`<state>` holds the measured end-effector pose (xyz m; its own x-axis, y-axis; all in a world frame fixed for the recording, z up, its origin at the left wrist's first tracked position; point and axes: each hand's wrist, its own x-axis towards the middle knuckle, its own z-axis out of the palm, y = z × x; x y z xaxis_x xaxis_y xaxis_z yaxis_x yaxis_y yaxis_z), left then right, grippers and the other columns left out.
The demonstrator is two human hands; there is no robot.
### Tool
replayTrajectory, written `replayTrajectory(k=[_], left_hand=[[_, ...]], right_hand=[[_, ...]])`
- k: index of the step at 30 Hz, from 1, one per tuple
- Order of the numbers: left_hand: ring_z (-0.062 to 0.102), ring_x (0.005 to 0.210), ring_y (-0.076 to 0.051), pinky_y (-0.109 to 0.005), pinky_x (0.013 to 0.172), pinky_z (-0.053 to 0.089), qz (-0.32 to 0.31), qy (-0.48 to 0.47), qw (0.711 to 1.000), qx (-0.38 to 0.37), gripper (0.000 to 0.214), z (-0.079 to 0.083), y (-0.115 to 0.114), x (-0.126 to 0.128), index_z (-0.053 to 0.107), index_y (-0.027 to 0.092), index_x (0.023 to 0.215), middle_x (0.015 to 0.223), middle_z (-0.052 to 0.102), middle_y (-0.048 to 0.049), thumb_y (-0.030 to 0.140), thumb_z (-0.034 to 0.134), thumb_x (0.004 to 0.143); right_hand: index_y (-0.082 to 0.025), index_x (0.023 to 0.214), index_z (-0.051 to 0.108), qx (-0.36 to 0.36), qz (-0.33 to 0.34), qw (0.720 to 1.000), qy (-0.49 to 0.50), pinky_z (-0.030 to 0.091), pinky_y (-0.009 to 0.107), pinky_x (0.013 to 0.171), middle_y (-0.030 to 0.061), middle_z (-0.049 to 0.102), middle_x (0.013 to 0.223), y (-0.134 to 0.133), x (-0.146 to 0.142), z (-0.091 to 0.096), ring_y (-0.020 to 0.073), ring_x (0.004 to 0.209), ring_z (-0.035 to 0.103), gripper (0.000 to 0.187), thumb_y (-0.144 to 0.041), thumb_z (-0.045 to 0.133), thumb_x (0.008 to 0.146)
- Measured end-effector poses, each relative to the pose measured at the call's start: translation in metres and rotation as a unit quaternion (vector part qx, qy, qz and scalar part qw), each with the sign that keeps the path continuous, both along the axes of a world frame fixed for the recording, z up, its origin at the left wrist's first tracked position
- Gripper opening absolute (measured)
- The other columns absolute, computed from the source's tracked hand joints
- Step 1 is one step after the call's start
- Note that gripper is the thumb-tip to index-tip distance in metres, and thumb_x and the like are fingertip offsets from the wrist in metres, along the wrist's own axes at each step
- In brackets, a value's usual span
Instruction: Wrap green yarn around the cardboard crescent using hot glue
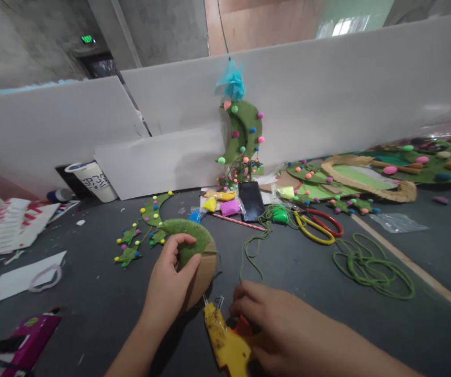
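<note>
In my left hand (174, 267) is a crescent-shaped cardboard piece (202, 272), its upper part covered with green felt (188, 230). The thumb and fingers press on the felt. Below its lower end lies the metal tip of a yellow glue gun (225, 340). My right hand (265, 314) is curled at the gun's side by the orange trigger, the lower fingers against its body; part of the grip is hidden. A green cord (251, 251) runs down to the fingertips of this hand. Just behind the felt piece lies a finished green crescent (150, 212) with pompoms and hanging stars.
Scissors (319, 228) and a coil of green cord (374, 269) lie on the right. A phone (251, 201) and small bags of coloured clay (229, 208) sit at the back. A decorated crescent (245, 131) hangs before the white partition (327, 94). A magenta tool (33, 340) is front left.
</note>
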<state>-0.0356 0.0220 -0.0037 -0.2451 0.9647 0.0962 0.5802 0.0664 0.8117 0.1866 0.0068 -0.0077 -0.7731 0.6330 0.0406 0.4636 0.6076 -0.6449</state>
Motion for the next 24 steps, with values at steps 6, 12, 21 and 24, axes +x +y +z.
replayTrajectory(k=[6,12,21,24], left_hand=[[0.057,0.087,-0.022,-0.032,0.077,0.042,0.004,0.034,0.999,0.011,0.022,-0.003,0.003,-0.002,0.054,0.024,0.1,0.094,0.061,-0.0017,0.031,0.056,0.079],[0.056,0.083,-0.021,-0.032,0.076,0.042,0.015,0.068,0.997,0.012,0.021,-0.005,0.008,-0.008,0.053,0.024,0.1,0.095,0.06,-0.0013,0.031,0.054,0.081],[0.056,0.083,-0.02,-0.031,0.073,0.041,-0.002,0.008,1.0,-0.003,0.022,-0.009,0.007,-0.003,0.053,0.024,0.1,0.093,0.06,-0.0002,0.027,0.057,0.079],[0.057,0.085,-0.02,-0.031,0.074,0.042,-0.017,-0.005,1.0,-0.005,0.022,-0.008,0.002,0.004,0.054,0.023,0.099,0.094,0.061,-0.0006,0.025,0.057,0.078]], right_hand=[[-0.015,0.088,0.062,0.175,0.058,0.979,-0.089,0.041,0.032,0.061,0.0061,0.062,0.089,-0.011,-0.017,-0.041,0.0218,0.077,0.055,0.017,-0.028,0.064,0.077],[-0.016,0.088,0.057,0.012,0.019,0.998,-0.059,0.041,0.026,0.059,0.0052,0.059,0.094,-0.008,-0.009,-0.018,0.0158,0.071,0.056,0.021,-0.015,0.065,0.069],[-0.02,0.071,0.046,-0.016,-0.165,0.977,0.134,0.04,0.026,0.063,0.0019,0.052,0.078,0.013,-0.001,-0.002,0.0149,0.069,0.05,0.014,-0.025,0.056,0.081],[-0.021,0.068,0.043,0.03,-0.176,0.976,0.126,0.038,0.028,0.06,0.0006,0.051,0.069,0.016,0.0,-0.002,0.0149,0.062,0.046,0.022,-0.032,0.052,0.085]])
